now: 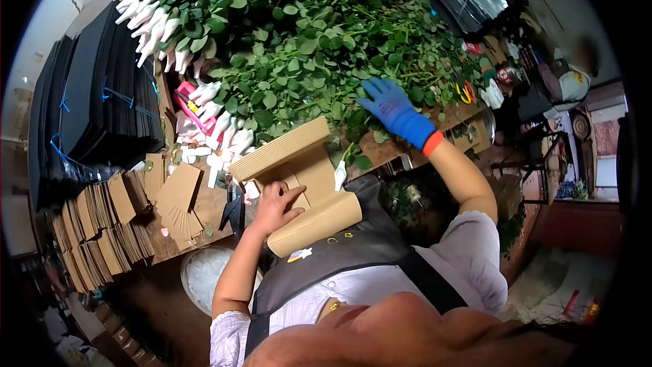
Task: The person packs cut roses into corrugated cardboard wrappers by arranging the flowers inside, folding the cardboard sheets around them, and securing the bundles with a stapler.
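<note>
On my lap and against the table's edge rests a corrugated cardboard sheet (309, 187), its two sides folded up. My bare left hand (275, 207) lies on it, thumb and forefinger stretched out and apart. A rose with a white sleeve (340, 175) over its head hangs beside the cardboard's right end. My right hand (392, 110), in a blue glove with an orange cuff, reaches over the pile of leafy rose stems (305, 47). Its fingers are spread at the leaves, partly among them, and no held stem can be made out.
Black sheets (102, 88) tied with blue string stand at the left. Below them are stacked cardboard pieces (102, 224). Black scissors (233, 211), a pink tool (193, 110) and orange-handled scissors (466, 92) lie on the table. A white bucket (187, 275) stands below. Another person (570, 85) is at far right.
</note>
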Demonstrator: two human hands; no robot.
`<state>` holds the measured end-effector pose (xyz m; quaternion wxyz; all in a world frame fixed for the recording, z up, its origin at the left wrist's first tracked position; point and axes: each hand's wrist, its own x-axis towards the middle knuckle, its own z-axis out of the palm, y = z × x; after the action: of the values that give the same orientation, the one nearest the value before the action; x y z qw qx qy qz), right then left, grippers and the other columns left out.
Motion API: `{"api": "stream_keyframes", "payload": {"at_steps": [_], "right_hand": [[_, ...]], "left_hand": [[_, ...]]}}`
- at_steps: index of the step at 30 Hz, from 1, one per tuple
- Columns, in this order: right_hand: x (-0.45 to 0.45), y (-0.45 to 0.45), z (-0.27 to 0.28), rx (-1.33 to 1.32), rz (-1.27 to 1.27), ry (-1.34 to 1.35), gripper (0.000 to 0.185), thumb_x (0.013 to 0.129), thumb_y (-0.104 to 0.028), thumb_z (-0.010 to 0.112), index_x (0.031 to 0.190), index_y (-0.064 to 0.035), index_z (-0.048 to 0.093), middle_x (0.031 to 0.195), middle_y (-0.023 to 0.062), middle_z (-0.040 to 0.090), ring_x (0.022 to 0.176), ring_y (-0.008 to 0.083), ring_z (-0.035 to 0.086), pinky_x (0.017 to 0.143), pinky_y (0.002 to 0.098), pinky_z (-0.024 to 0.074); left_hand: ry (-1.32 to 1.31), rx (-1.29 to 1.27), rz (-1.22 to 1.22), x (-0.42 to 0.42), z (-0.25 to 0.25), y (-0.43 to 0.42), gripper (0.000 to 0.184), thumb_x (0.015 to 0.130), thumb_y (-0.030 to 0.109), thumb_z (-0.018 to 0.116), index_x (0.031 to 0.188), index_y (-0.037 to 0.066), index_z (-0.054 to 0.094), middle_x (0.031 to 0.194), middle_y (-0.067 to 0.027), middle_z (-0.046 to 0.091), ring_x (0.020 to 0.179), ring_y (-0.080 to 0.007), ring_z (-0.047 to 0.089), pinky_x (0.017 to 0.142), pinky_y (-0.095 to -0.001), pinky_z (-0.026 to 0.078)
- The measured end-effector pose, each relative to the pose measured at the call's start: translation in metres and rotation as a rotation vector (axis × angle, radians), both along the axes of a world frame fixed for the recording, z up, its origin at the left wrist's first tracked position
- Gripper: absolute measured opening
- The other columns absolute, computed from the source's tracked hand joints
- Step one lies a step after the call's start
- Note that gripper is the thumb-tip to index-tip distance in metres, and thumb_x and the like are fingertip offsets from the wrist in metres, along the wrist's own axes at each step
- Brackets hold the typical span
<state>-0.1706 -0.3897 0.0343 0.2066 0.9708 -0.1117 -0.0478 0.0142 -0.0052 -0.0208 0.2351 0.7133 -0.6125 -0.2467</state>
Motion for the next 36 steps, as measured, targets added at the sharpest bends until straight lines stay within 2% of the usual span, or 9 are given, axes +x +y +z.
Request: {"api": "stream_keyframes", "payload": {"at_steps": [6, 10, 15, 20, 25, 29, 31, 33, 36], "right_hand": [[-0.012, -0.014, -0.053, 0.212, 0.115, -0.029, 0.033, 0.079, -0.024, 0.072, 0.111, -0.0173, 0.067, 0.133, 0.0081, 0.057, 0.128, 0.0308, 0.051, 0.112, 0.0458, 0.0387], [-0.009, -0.020, 0.021, 0.249, 0.007, -0.291, 0.018, 0.078, -0.013, 0.068, 0.096, -0.0133, 0.065, 0.096, 0.0096, 0.065, 0.095, 0.0295, 0.061, 0.087, 0.0427, 0.0516], [-0.037, -0.007, 0.113, 0.084, -0.013, -0.847, 0.044, 0.083, -0.006, 0.063, 0.125, -0.0177, 0.065, 0.090, 0.0086, 0.064, 0.085, 0.0294, 0.060, 0.078, 0.0441, 0.0526], [-0.016, 0.091, 0.137, 0.501, 0.345, -0.630, 0.044, 0.083, -0.001, 0.063, 0.124, -0.0172, 0.066, 0.075, 0.0057, 0.061, 0.065, 0.0262, 0.060, 0.061, 0.0398, 0.0510], [-0.007, 0.149, 0.048, 0.582, 0.007, 0.364, 0.017, 0.092, -0.020, 0.056, 0.106, -0.0175, 0.066, 0.086, 0.0094, 0.070, 0.081, 0.0303, 0.070, 0.066, 0.0459, 0.0517], [-0.006, 0.151, -0.017, 0.678, -0.073, 0.500, 0.024, 0.097, -0.023, 0.054, 0.111, -0.0138, 0.071, 0.098, 0.0154, 0.074, 0.093, 0.0337, 0.072, 0.078, 0.0496, 0.0562], [-0.006, 0.146, -0.023, 0.767, -0.101, 0.510, 0.027, 0.096, -0.028, 0.055, 0.113, -0.0140, 0.071, 0.102, 0.0171, 0.073, 0.095, 0.0355, 0.071, 0.083, 0.0499, 0.0558], [-0.007, 0.135, -0.023, 0.861, -0.153, 0.514, 0.030, 0.094, -0.033, 0.058, 0.114, -0.0153, 0.072, 0.106, 0.0180, 0.073, 0.098, 0.0370, 0.070, 0.087, 0.0484, 0.0552], [-0.014, 0.112, 0.012, 1.117, -0.197, 0.416, 0.036, 0.090, -0.039, 0.059, 0.116, -0.0176, 0.071, 0.109, 0.0170, 0.072, 0.101, 0.0377, 0.068, 0.090, 0.0450, 0.0543]], "left_hand": [[-0.028, -0.034, -0.002, -0.002, 0.000, 0.000, 0.060, 0.077, 0.032, 0.082, 0.134, 0.024, 0.065, 0.106, -0.0099, 0.052, 0.106, -0.0325, 0.049, 0.095, -0.0432, 0.043], [-0.036, -0.056, -0.007, -0.002, -0.003, 0.003, 0.060, 0.077, 0.029, 0.082, 0.134, 0.022, 0.065, 0.106, -0.0102, 0.053, 0.106, -0.0333, 0.049, 0.095, -0.0443, 0.045], [-0.046, -0.108, 0.027, -0.004, 0.002, 0.004, 0.054, 0.077, 0.021, 0.081, 0.129, 0.014, 0.067, 0.109, -0.0115, 0.056, 0.106, -0.0336, 0.053, 0.093, -0.0424, 0.048], [0.128, -0.115, 0.087, -0.002, -0.010, 0.007, 0.061, 0.078, 0.024, 0.082, 0.134, 0.007, 0.061, 0.119, -0.0140, 0.061, 0.111, -0.0347, 0.058, 0.097, -0.0428, 0.048], [0.316, -0.070, 0.272, 0.000, -0.007, 0.017, 0.108, 0.063, 0.036, 0.094, 0.150, 0.005, 0.037, 0.124, -0.0202, 0.065, 0.115, -0.0390, 0.061, 0.102, -0.0462, 0.048], [0.283, -0.133, 0.210, 0.000, 0.002, 0.017, 0.090, 0.067, 0.036, 0.092, 0.142, 0.007, 0.051, 0.126, -0.0159, 0.064, 0.118, -0.0366, 0.059, 0.103, -0.0456, 0.046], [0.211, -0.113, 0.093, 0.004, 0.002, 0.017, 0.046, 0.078, 0.031, 0.084, 0.119, 0.012, 0.073, 0.123, -0.0137, 0.060, 0.115, -0.0326, 0.055, 0.101, -0.0425, 0.044], [0.251, -0.060, 0.098, 0.003, 0.003, 0.017, 0.031, 0.080, 0.029, 0.083, 0.107, 0.016, 0.078, 0.122, -0.0115, 0.059, 0.113, -0.0324, 0.053, 0.100, -0.0426, 0.044], [0.237, -0.011, 0.066, 0.005, 0.002, 0.016, 0.028, 0.080, 0.029, 0.082, 0.105, 0.017, 0.078, 0.127, -0.0112, 0.055, 0.113, -0.0313, 0.050, 0.099, -0.0423, 0.043]]}}
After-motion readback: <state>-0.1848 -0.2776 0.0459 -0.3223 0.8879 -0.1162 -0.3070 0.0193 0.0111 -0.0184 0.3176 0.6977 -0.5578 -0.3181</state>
